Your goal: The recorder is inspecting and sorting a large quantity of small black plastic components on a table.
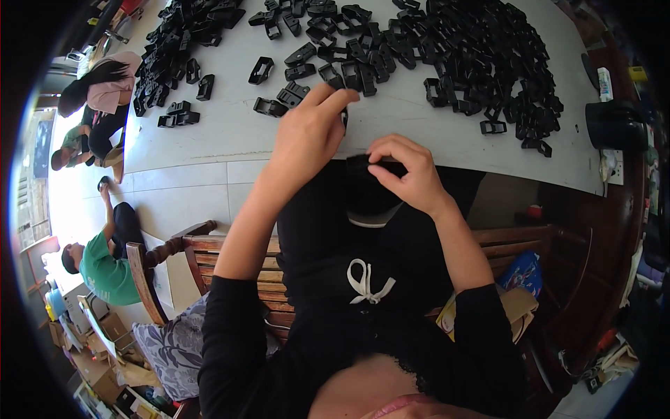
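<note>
My left hand (310, 129) is over the near part of the table, its fingers stretched out and apart beside a group of loose black plastic clips (349, 73). A small dark edge shows under its fingers; I cannot tell what it belongs to. Just past the table's near edge, above my lap, my right hand (412, 171) pinches a black plastic piece (359, 165) between thumb and fingers. That piece blends into my black trousers, so its exact shape is hard to make out. Two more clips (271, 107) lie to the left of my left hand.
Large heaps of black clips (481, 49) cover the far right of the white table (230, 129), with another heap (167, 56) at the left. A black cylindrical container (615, 126) is at the right edge. Several people sit at the left, one in a green shirt (108, 272).
</note>
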Demonstrator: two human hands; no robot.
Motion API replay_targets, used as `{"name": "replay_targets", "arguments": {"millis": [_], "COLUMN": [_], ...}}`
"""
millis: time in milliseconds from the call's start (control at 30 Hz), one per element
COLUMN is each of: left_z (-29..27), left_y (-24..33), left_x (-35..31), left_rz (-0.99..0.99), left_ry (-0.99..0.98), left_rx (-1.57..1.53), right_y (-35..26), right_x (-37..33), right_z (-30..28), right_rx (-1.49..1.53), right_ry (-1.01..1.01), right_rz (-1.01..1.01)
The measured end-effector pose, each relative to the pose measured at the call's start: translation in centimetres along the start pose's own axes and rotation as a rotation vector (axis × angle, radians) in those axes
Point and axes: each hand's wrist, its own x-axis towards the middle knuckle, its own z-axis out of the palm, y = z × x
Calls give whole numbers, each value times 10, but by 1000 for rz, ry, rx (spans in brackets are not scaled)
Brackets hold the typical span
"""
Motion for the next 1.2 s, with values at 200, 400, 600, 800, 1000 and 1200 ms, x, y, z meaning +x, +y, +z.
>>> {"name": "replay_targets", "arguments": {"millis": [200,400,600,800,1000,1200], "left_z": [22,20,17,20,28,23], "left_y": [-17,-4,-7,-8,-12,-9], "left_x": [-21,-19,-18,-20,-25,-28], "left_rz": [-122,-228,-130,-135,-73,-33], "left_ry": [-2,-51,-85,-88,-2,40], "left_rx": [-575,-648,-321,-379,-374,-339], "right_y": [8,3,4,2,-6,2], "right_x": [-5,10,22,26,25,18], "right_z": [-3,3,8,7,5,7], "right_rx": [496,-65,-354,-525,-608,-579], "right_ry": [265,301,255,234,162,137], "right_rz": [114,-84,-342,-518,-519,-446]}}
